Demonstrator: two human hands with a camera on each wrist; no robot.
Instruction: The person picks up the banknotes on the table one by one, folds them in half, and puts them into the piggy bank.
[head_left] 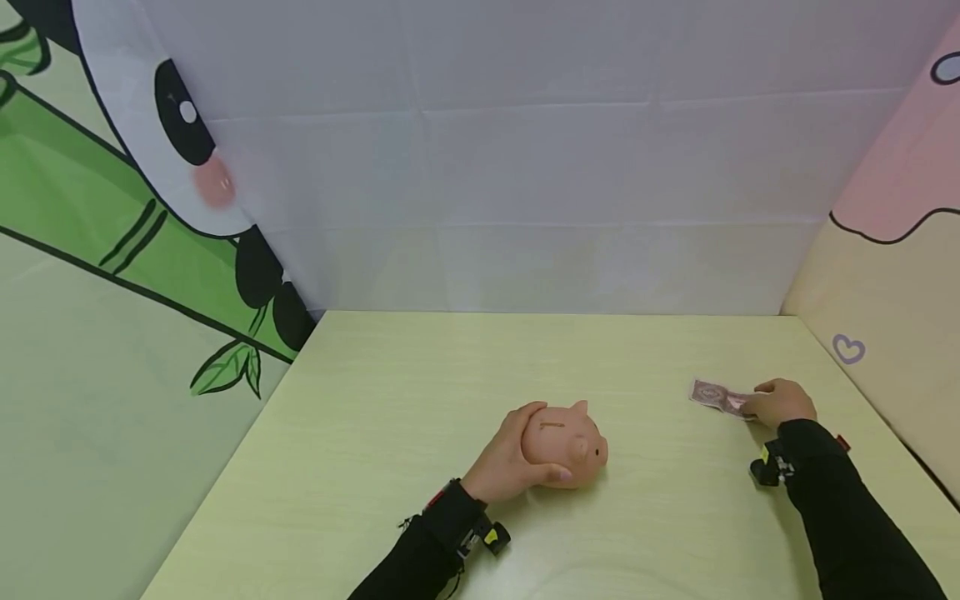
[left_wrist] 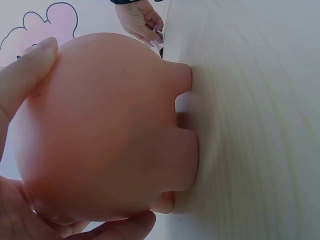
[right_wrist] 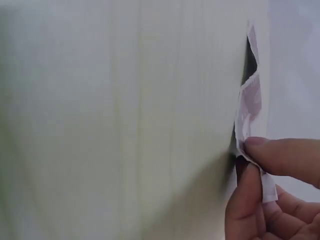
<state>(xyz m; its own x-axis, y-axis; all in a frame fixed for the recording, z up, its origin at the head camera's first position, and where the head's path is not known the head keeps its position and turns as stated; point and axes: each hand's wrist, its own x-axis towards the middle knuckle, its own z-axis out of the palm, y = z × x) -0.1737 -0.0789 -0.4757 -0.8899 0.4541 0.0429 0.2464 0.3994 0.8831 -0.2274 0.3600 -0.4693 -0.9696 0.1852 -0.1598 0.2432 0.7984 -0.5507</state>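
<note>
A pink piggy bank (head_left: pixel 558 458) stands on the table, its snout turned to the right and a coin slot on its back. My left hand (head_left: pixel 512 458) grips it from behind, thumb on the near side and fingers over the far side. In the left wrist view the round body of the piggy bank (left_wrist: pixel 105 130) fills the middle, its feet on the tabletop. Farther right, my right hand (head_left: pixel 782 403) pinches a creased purplish banknote (head_left: pixel 712 394) by one end. Close up, the banknote (right_wrist: pixel 251 102) is bent between thumb and index finger.
Both things are on a pale wood-grain table (head_left: pixel 420 375). A white cloth backdrop (head_left: pixel 525 167) hangs behind it, with printed cartoon panels at the left and right sides. Each wrist carries a small strapped camera, such as the left wrist camera (head_left: pixel 491 537).
</note>
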